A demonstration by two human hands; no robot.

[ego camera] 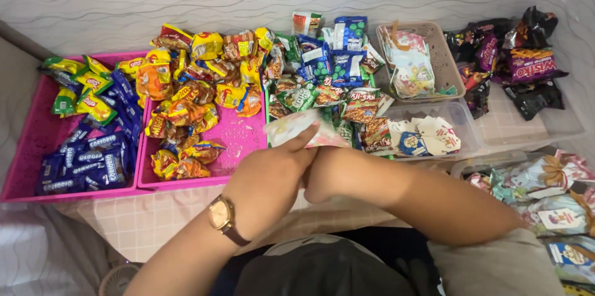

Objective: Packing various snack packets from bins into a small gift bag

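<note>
In the middle of the frame, the two hands meet over the front edge of the pink trays. The left hand [268,175], with a gold wristwatch [221,215] on a brown strap, is closed around a small pale snack packet [299,128]; its thumb lies along the underside of the packet. The packet is blurred, so its print cannot be read. The right hand [322,175] is pressed against the left one and mostly hidden behind it, so I cannot tell if it is clenched or loose, or if it holds the packet too.

In the upper left of the frame, a pink tray [31,141] holds blue biscuit packs [87,163] and some yellow-green packets. Just beside it, a second pink tray [238,135] holds orange and yellow snack bags [186,110]. Behind the hands, at the upper centre, green and blue packets [322,60] lie in a heap. To the right of them stand a beige basket [443,54] and a clear plastic box [465,125], both with pale packets inside. In the upper right corner lie dark purple snack bags [527,63]. At the right edge, more pale wrapped packets [545,178] are stacked.
</note>
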